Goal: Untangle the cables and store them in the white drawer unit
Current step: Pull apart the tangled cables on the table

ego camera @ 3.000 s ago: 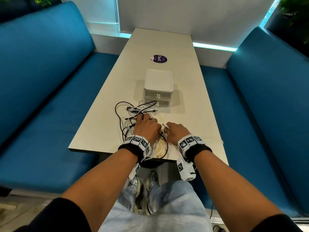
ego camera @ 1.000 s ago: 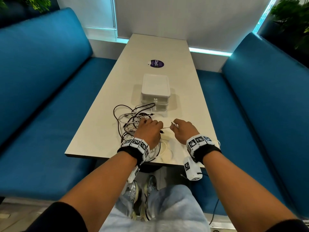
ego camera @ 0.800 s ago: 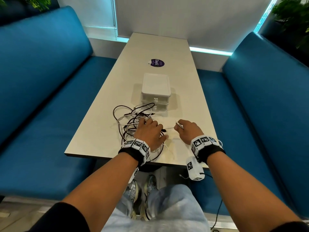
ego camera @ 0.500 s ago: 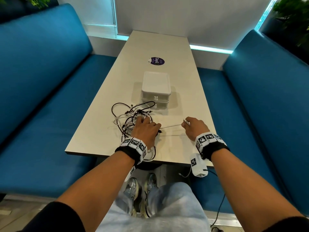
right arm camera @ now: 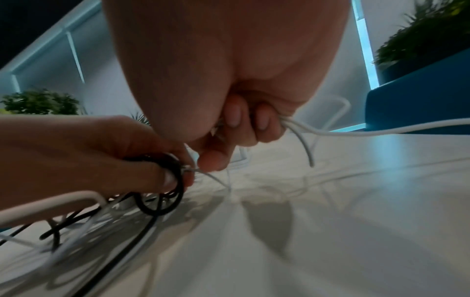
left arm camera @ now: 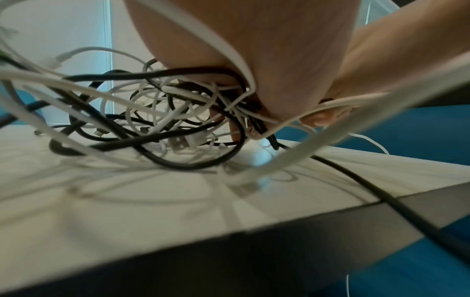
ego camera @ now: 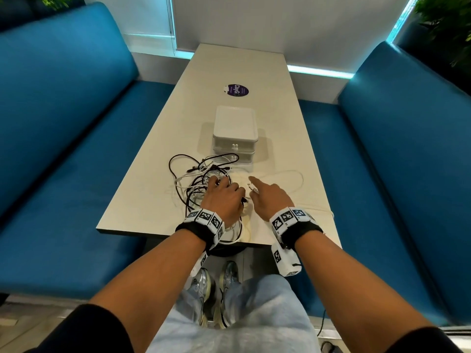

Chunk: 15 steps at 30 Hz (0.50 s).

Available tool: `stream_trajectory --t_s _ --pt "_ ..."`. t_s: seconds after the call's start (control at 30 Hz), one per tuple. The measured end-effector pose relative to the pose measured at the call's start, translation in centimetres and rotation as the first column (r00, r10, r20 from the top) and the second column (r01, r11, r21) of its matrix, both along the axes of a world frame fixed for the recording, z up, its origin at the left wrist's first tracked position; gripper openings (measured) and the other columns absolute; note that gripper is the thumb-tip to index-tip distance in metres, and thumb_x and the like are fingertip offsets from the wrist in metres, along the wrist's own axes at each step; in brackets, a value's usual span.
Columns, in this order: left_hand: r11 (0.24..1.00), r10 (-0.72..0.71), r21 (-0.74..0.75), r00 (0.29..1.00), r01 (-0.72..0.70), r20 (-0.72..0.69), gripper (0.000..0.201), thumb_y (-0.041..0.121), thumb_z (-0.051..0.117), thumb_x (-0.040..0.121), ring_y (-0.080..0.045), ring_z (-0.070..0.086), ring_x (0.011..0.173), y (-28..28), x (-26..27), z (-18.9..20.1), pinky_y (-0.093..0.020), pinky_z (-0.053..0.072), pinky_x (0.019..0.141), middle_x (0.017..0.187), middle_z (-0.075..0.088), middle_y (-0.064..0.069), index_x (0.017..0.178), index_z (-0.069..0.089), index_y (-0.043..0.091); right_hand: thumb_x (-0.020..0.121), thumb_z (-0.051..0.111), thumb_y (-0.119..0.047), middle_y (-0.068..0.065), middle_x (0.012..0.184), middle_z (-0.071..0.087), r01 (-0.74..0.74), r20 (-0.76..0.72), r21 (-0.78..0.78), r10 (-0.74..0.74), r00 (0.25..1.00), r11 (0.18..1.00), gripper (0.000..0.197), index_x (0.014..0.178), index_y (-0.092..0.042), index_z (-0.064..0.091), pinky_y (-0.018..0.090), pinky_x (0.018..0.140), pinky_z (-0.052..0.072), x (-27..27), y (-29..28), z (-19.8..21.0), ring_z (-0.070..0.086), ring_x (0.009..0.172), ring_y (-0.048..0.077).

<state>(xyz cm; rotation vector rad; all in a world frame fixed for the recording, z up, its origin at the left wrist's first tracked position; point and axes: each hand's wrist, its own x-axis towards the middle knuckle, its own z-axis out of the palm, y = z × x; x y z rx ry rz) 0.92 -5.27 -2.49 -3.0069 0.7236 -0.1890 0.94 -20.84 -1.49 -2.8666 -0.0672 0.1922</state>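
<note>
A tangle of black and white cables (ego camera: 197, 179) lies near the table's front edge, just in front of the white drawer unit (ego camera: 235, 132), whose drawers are closed. My left hand (ego camera: 224, 194) rests on the tangle and grips a bunch of strands (left arm camera: 229, 112). Close beside it on the right, my right hand (ego camera: 266, 197) holds a thin white cable (right arm camera: 381, 130) in its curled fingers (right arm camera: 234, 116), index finger stretched forward. The plug end (ego camera: 252, 187) sticks out by that hand. The cable's slack lies in a loop (ego camera: 295, 178) to the right.
The long pale table (ego camera: 244, 67) carries a round purple sticker (ego camera: 237, 90) beyond the drawer unit. Blue benches (ego camera: 76, 123) flank both sides. One black cable (left arm camera: 381, 211) hangs over the front edge. My knees and shoes are below.
My right hand, which had drawn the white cable out to the right, has come back beside the left hand. The freed cable now lies slack in a loop on the table's right.
</note>
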Motion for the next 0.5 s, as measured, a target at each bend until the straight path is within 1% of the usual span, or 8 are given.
stream_trajectory --t_s 0.07,0.1,0.17,0.2,0.27,0.4,0.43,0.5 --pt "1.0 0.008 -0.027 1.0 -0.009 -0.014 0.025 0.031 0.046 0.092 -0.025 0.044 0.119 0.2 0.1 0.0 -0.051 0.022 0.105 0.114 0.063 0.005 0.113 0.058 0.024 0.1 0.041 -0.037 0.016 0.115 0.062 -0.045 -0.026 -0.008 0.045 0.999 0.999 0.048 0.147 -0.034 0.033 0.043 0.086 0.051 0.3 0.4 -0.2 0.058 0.107 0.036" --pt "0.999 0.01 -0.042 1.0 -0.011 -0.023 0.024 0.03 0.046 0.092 -0.025 0.044 0.119 0.4 0.2 0.1 -0.05 0.022 0.105 0.114 0.063 0.007 0.112 0.058 0.025 0.099 0.041 -0.035 0.014 0.116 0.063 -0.054 -0.033 -0.002 0.054 0.998 0.999 0.044 0.143 -0.031 0.04 0.042 0.086 0.051 0.5 0.5 -0.3 0.059 0.107 0.035" --pt "0.998 0.002 -0.061 0.999 -0.004 -0.044 0.024 0.028 0.046 0.091 -0.024 0.044 0.118 0.6 0.4 0.1 -0.05 0.023 0.104 0.114 0.062 0.01 0.112 0.058 0.026 0.099 0.043 -0.035 0.012 0.11 0.066 -0.056 -0.051 0.032 0.057 0.997 0.998 0.031 0.121 -0.02 0.058 0.041 0.082 0.051 0.8 0.4 -0.5 0.061 0.103 0.035" --pt "0.998 -0.006 -0.069 0.999 0.002 -0.052 0.025 0.028 0.045 0.091 -0.024 0.043 0.117 0.7 0.4 0.1 -0.05 0.023 0.103 0.114 0.062 0.011 0.112 0.058 0.027 0.099 0.043 -0.036 0.012 0.105 0.067 -0.05 -0.062 0.051 0.053 0.997 0.997 0.029 0.109 -0.016 0.061 0.04 0.079 0.051 0.9 0.3 -0.6 0.061 0.099 0.035" --pt "0.996 -0.016 -0.093 0.998 0.011 -0.058 0.028 0.035 0.04 0.091 -0.023 0.043 0.115 0.8 0.4 0.1 -0.049 0.024 0.103 0.11 0.063 0.01 0.11 0.059 0.027 0.099 0.041 -0.038 0.012 0.098 0.067 -0.044 -0.079 0.083 0.051 0.996 0.996 0.029 0.098 -0.015 0.06 0.04 0.076 0.05 0.9 0.1 -0.7 0.061 0.093 0.034" --pt "0.99 -0.006 -0.139 0.999 -0.001 -0.052 0.051 0.057 0.022 0.095 -0.022 0.046 0.109 0.5 0.1 0.1 -0.05 0.027 0.099 0.101 0.063 0.007 0.099 0.063 0.026 0.098 0.039 -0.038 0.011 0.099 0.067 -0.041 -0.062 0.08 0.046 0.997 0.996 0.026 0.099 -0.02 0.059 0.04 0.076 0.05 0.5 -0.8 -0.5 0.061 0.092 0.033" --pt "0.993 -0.002 -0.121 0.999 -0.003 -0.035 0.053 0.057 0.021 0.097 -0.023 0.046 0.109 0.3 0.1 0.1 -0.05 0.027 0.098 0.101 0.064 0.007 0.098 0.064 0.026 0.098 0.039 -0.039 0.011 0.1 0.067 -0.038 -0.047 0.054 0.04 0.998 0.998 0.026 0.1 -0.021 0.059 0.039 0.076 0.05 0.4 -1.0 -0.3 0.062 0.092 0.033" --pt "0.997 0.0 -0.078 1.0 -0.001 -0.005 0.046 0.052 0.026 0.1 -0.024 0.047 0.111 0.1 0.3 0.0 -0.049 0.027 0.098 0.102 0.066 0.008 0.101 0.066 0.028 0.098 0.038 -0.042 0.011 0.101 0.067 -0.025 -0.033 0.011 0.025 0.999 1.0 0.028 0.104 -0.023 0.059 0.038 0.075 0.05 0.2 -1.4 0.1 0.061 0.092 0.034"
